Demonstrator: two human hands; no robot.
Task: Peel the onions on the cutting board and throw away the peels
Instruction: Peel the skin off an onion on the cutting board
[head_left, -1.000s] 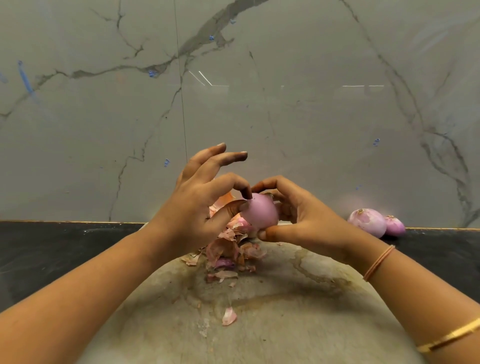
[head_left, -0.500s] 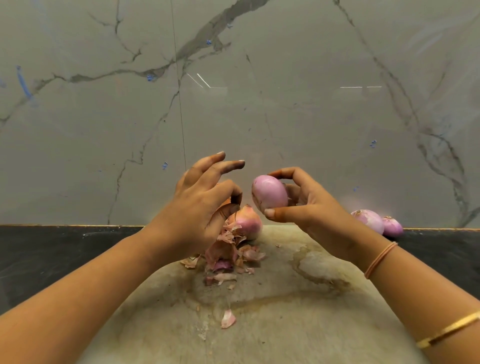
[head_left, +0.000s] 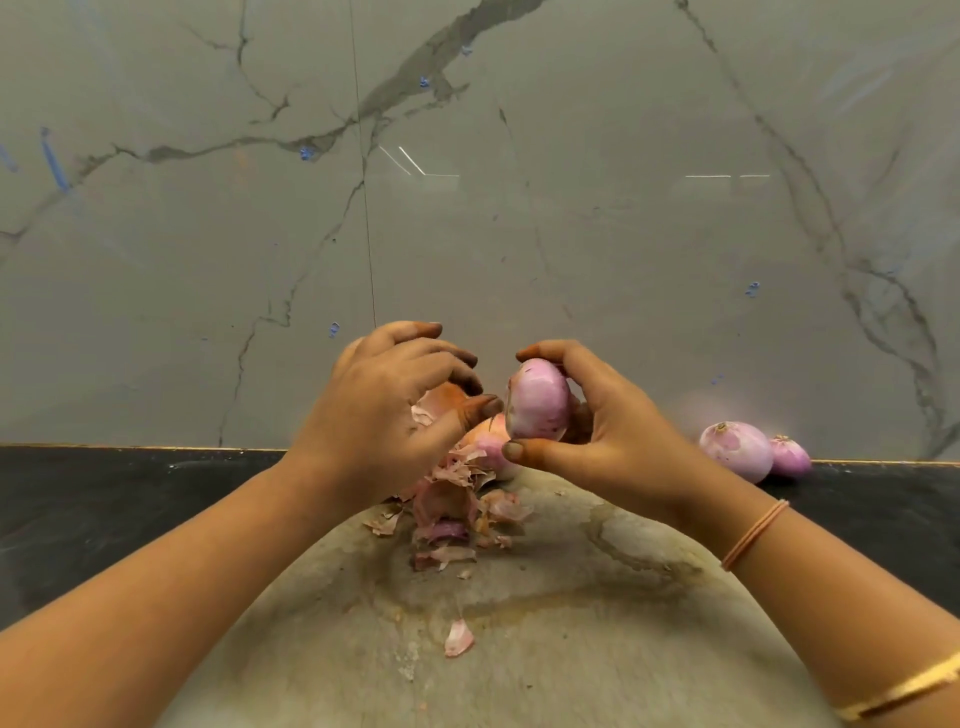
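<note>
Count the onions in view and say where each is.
4. The held onion is in the right hand; a second onion lies on the cutting board behind the peel pile; two counter onions sit on the dark counter at right. Others may hide under peels.

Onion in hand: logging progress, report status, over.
Right hand grips peeled onion above cutting board. Left hand curled beside it, hold unclear. Peels heaped on board, not binned.

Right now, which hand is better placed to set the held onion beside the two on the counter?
Probably the right hand: it grips the onion, and the two onions lie on its side. The left hand hovers over the peels.
</note>
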